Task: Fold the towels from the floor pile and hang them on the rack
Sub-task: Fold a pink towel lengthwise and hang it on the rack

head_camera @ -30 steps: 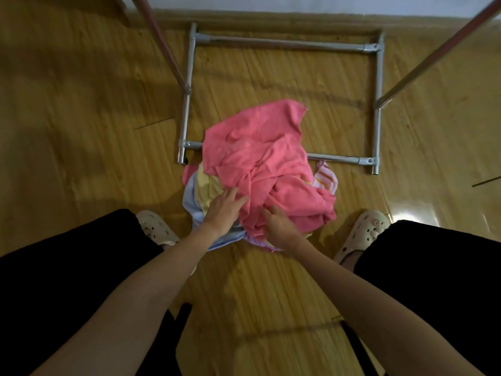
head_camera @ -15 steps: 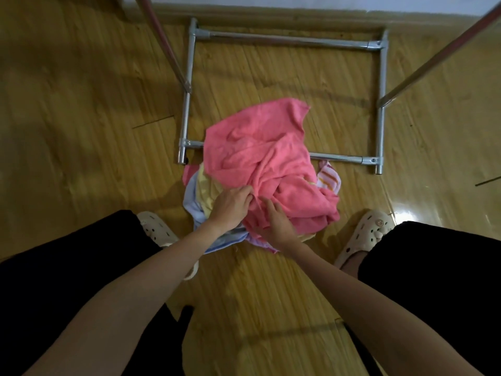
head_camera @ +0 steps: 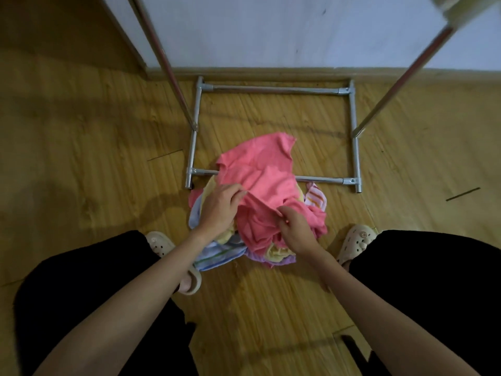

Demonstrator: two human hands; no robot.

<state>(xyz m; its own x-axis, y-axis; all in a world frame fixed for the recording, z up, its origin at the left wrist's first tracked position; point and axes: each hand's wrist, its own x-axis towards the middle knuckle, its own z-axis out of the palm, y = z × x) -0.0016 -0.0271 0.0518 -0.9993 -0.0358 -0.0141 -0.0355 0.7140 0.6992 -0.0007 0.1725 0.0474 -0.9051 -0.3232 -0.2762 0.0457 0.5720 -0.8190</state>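
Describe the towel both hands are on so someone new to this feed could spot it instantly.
Find the metal rack base on the wooden floor by the wall; a towel pile lies against its near bar. The pink towel is the top one, draped over that bar, pinched by the left hand and right hand. It is plain pink; those beneath are yellow, blue or striped.
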